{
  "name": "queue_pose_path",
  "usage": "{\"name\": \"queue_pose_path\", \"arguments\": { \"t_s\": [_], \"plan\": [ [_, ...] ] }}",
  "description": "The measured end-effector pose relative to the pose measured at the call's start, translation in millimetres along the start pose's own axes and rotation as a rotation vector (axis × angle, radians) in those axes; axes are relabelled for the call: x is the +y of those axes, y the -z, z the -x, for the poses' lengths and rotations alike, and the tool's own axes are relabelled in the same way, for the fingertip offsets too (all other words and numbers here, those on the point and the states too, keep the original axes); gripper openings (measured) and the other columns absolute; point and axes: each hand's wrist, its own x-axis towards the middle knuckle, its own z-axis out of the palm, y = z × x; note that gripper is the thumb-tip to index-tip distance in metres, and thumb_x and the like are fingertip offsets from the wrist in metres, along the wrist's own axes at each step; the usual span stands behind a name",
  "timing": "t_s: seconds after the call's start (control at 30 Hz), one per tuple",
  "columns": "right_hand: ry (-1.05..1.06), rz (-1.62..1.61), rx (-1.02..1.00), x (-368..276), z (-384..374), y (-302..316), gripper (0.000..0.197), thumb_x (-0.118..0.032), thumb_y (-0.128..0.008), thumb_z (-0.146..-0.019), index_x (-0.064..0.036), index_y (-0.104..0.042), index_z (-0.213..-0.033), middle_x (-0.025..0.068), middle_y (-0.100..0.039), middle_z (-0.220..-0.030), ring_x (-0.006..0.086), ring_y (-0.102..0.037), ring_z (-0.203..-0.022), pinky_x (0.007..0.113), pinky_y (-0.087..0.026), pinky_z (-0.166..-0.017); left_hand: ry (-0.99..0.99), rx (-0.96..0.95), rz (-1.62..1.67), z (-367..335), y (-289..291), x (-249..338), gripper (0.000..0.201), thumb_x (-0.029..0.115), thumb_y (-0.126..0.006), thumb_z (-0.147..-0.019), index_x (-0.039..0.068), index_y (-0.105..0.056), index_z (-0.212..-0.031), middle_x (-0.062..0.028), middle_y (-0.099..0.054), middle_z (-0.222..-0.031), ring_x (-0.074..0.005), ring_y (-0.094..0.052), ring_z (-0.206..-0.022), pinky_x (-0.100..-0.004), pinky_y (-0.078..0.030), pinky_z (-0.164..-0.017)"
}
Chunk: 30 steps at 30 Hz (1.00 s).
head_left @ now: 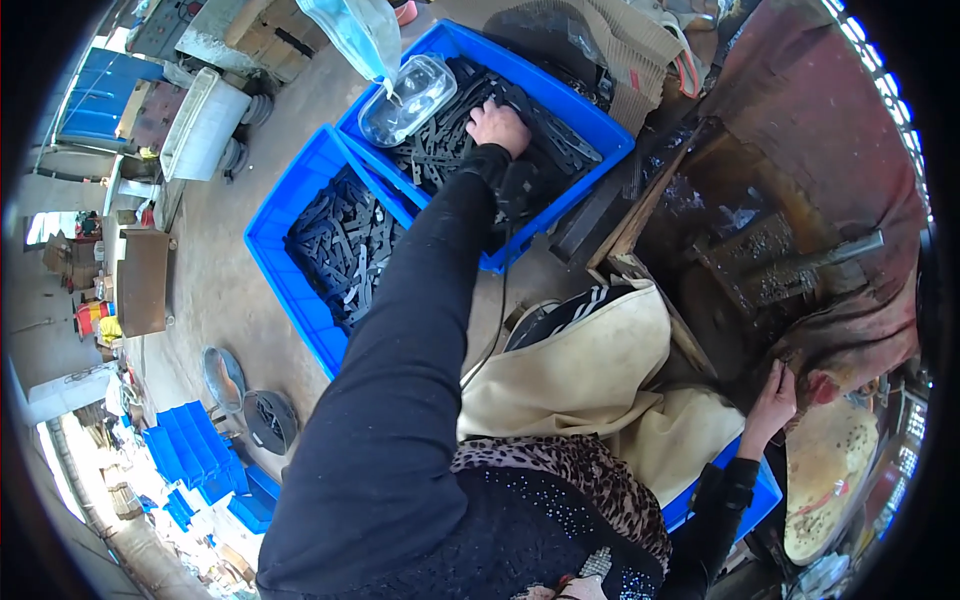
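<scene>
My left hand [498, 130] reaches far into a blue plastic bin [590, 115] of dark flat metal strips [435, 150]. Its fingers curl down among the strips, and what they grip is hidden. A clear plastic container [408, 100] rests on the strips to the left of that hand. Over on the right, my right hand [775, 402] is pinched closed at the edge of a dark, grimy machine [750, 265]. Whatever sits between its fingertips is too small to make out. A second blue bin [290, 235], also holding metal strips [345, 240], adjoins the first on the left.
A cream cloth [590, 350] covers my lap. Red-brown sheeting [830, 90] hangs around the machine. A light blue face mask [355, 35] dangles above the bins. Cardboard [630, 50] lies behind them. Round tubs [268, 420] and stacked blue bins [195, 445] stand at left.
</scene>
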Motion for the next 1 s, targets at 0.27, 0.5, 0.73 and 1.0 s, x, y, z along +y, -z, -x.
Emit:
{"name": "queue_pose_path", "arguments": {
  "t_s": [0.27,0.5,0.73,1.0],
  "plan": [
    [0.044,0.002,0.048,-2.1,0.2,-1.6,0.029,-0.021,-0.056,-0.096,0.0043,-0.064,-0.107,0.0215,-0.068,-0.092,0.0276,-0.064,-0.078,0.035,-0.05,-0.076,-0.115,0.133,0.244,-14.1,3.7,-51.7,0.046,0.03,-0.064,-0.08,0.007,-0.063,-0.12,-0.016,-0.049,-0.134,-0.0373,-0.043,-0.124,-0.0535,-0.037,-0.097],
    [-0.011,0.029,0.002,-6.3,1.4,0.3,0.033,-0.024,-0.055,-0.097,0.0051,-0.062,-0.109,0.0226,-0.067,-0.096,0.0254,-0.065,-0.082,0.034,-0.049,-0.079,0.023,0.35,-0.143,-6.1,-5.5,-41.6,0.067,0.042,-0.071,-0.077,0.01,-0.05,-0.131,-0.0114,-0.056,-0.125,-0.0302,-0.05,-0.116,-0.0489,-0.041,-0.092],
    [0.025,-0.011,0.001,-5.5,-0.4,-0.7,0.029,-0.023,-0.056,-0.097,0.0036,-0.063,-0.106,0.0215,-0.066,-0.088,0.0237,-0.06,-0.074,0.033,-0.049,-0.074,-0.009,0.247,-0.146,-23.4,2.1,-21.2,0.035,0.033,-0.059,-0.086,0.01,-0.062,-0.112,-0.0105,-0.058,-0.117,-0.0292,-0.054,-0.108,-0.046,-0.043,-0.085],
    [0.013,0.027,0.0,-9.4,1.2,-1.6,0.026,-0.022,-0.056,-0.097,0.0025,-0.063,-0.103,0.0202,-0.063,-0.082,0.0206,-0.056,-0.069,0.033,-0.048,-0.069,0.081,0.228,-0.171,-33.7,0.9,-20.8,0.024,0.024,-0.052,-0.09,0.01,-0.067,-0.102,-0.0091,-0.063,-0.108,-0.0286,-0.061,-0.099,-0.0439,-0.047,-0.079]
  ]
}}
